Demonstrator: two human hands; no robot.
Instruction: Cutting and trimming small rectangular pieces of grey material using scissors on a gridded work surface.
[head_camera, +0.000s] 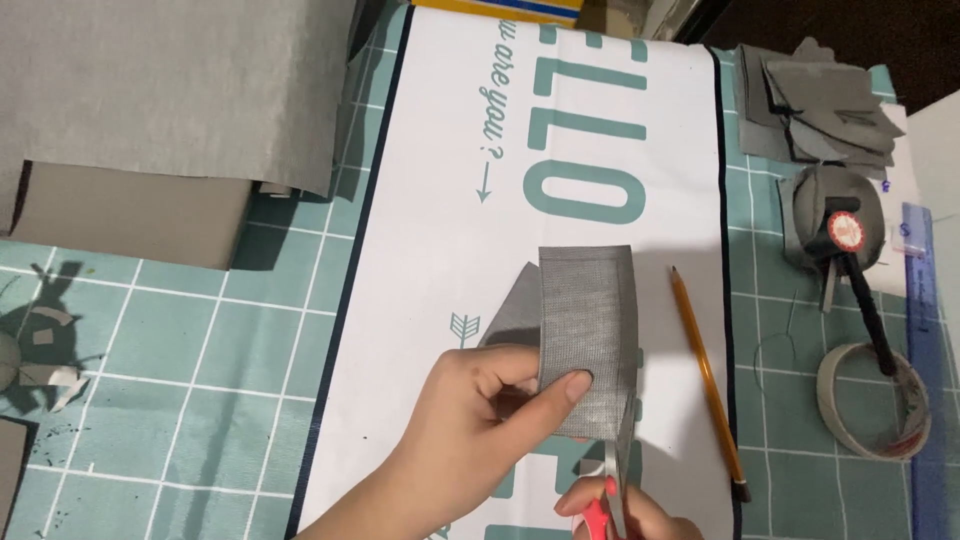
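Observation:
My left hand (480, 410) pinches a grey rectangular piece of fabric-like sheet (588, 320), thumb on top near its lower edge, holding it above a white mat with teal printing (440, 200). My right hand (620, 515) shows only at the bottom edge and grips scissors with red handles (612, 490). The blades reach up into the sheet's lower right edge. A folded grey flap sticks out behind the sheet on its left side.
An orange pencil (708, 375) lies right of the sheet. On the teal grid cutting mat (180, 340) sit a tape roll (872, 400), a stack of grey cut pieces (815, 100), a black tool with a round label (845, 240), a blue ruler (925, 330) and large grey sheets (170, 90).

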